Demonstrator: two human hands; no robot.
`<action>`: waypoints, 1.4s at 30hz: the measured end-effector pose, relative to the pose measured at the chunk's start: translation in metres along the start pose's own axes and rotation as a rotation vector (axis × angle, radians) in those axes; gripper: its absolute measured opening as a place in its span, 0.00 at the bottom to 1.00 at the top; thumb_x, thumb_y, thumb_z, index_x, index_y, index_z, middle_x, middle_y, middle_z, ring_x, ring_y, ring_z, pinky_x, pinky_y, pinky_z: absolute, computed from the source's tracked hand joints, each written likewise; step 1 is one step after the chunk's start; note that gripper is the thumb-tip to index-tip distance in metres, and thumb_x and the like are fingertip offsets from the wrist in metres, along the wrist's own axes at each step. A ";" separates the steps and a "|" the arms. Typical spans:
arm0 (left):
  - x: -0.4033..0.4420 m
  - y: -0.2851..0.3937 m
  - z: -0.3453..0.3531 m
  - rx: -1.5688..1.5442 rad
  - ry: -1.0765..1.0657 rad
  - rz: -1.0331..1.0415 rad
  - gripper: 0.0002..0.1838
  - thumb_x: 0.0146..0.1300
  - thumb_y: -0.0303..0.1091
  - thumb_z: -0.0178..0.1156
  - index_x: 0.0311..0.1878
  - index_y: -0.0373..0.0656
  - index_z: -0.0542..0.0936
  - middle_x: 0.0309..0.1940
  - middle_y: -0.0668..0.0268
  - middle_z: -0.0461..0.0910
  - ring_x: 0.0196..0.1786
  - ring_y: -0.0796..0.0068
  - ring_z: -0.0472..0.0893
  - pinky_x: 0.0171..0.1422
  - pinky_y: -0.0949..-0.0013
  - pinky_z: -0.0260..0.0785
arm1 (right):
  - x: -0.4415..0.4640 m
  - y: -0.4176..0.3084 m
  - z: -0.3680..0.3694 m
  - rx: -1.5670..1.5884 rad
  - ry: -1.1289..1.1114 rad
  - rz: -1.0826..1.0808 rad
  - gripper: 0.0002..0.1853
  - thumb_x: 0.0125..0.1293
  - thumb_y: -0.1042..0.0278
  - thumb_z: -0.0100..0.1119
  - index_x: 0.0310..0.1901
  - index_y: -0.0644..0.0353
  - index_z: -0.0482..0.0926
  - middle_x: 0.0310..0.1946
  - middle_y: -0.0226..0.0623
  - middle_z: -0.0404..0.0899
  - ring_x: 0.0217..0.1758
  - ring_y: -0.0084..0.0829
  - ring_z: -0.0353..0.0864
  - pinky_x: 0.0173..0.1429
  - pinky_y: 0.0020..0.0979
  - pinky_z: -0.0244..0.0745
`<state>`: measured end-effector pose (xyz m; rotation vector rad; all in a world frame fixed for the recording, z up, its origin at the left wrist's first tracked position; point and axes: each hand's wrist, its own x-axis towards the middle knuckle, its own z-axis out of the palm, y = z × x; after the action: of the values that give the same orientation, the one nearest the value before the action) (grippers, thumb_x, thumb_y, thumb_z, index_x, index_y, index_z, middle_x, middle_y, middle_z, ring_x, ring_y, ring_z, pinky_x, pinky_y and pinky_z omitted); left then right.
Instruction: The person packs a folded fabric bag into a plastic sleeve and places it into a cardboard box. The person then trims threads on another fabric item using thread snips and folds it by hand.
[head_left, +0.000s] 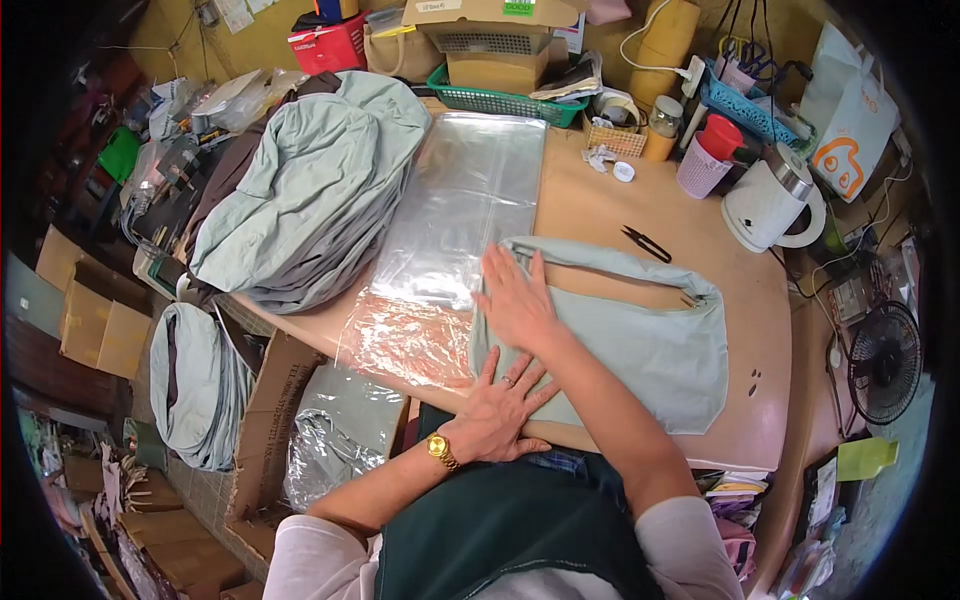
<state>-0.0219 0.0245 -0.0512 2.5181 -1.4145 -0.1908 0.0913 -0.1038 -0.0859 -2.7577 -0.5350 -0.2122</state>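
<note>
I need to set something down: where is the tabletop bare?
Bare patches: between the clear plastic sheets and black snips; between those snips and the white kettle. The back edge, by the green plastic basket, and the left, under piled pale-green fabric, are crowded.

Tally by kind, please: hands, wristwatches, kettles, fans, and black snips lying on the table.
Hands (left hand, right hand): 2
Wristwatch: 1
Kettle: 1
Fan: 1
Black snips: 1
Total: 6
</note>
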 end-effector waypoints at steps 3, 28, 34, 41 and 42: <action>-0.001 0.000 0.001 -0.017 0.120 0.038 0.45 0.60 0.69 0.55 0.73 0.48 0.64 0.74 0.53 0.58 0.77 0.49 0.54 0.77 0.31 0.36 | 0.028 -0.003 -0.004 -0.071 0.050 0.128 0.35 0.74 0.51 0.44 0.73 0.70 0.57 0.76 0.50 0.54 0.81 0.42 0.49 0.80 0.57 0.37; -0.096 -0.124 -0.065 0.026 0.491 -0.419 0.08 0.57 0.32 0.67 0.40 0.44 0.83 0.55 0.62 0.81 0.61 0.57 0.75 0.71 0.45 0.57 | -0.172 0.047 -0.140 -0.300 -0.015 0.488 0.28 0.64 0.53 0.63 0.65 0.50 0.72 0.70 0.46 0.66 0.75 0.47 0.61 0.76 0.62 0.44; -0.080 -0.102 -0.101 0.087 0.946 -0.360 0.04 0.58 0.25 0.65 0.35 0.41 0.79 0.38 0.62 0.82 0.42 0.58 0.78 0.54 0.56 0.65 | -0.015 -0.101 -0.065 0.147 0.383 -0.222 0.22 0.56 0.61 0.72 0.50 0.59 0.76 0.56 0.45 0.76 0.62 0.46 0.73 0.70 0.59 0.58; -0.070 -0.089 -0.069 -0.228 0.668 -0.373 0.09 0.58 0.19 0.55 0.42 0.37 0.77 0.34 0.50 0.77 0.38 0.48 0.79 0.43 0.54 0.71 | 0.060 -0.127 -0.068 0.405 0.639 -0.221 0.05 0.61 0.72 0.60 0.30 0.61 0.74 0.28 0.41 0.77 0.36 0.45 0.79 0.55 0.44 0.69; -0.062 -0.099 -0.064 -0.229 0.673 -0.360 0.09 0.58 0.19 0.55 0.42 0.37 0.77 0.34 0.50 0.77 0.38 0.48 0.79 0.43 0.54 0.71 | 0.060 -0.135 -0.070 0.397 0.617 -0.232 0.04 0.60 0.73 0.60 0.31 0.61 0.74 0.29 0.41 0.77 0.37 0.45 0.78 0.52 0.43 0.69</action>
<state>0.0420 0.1363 -0.0172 2.2927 -0.6405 0.3791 0.0888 0.0113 0.0308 -2.0906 -0.6338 -0.8701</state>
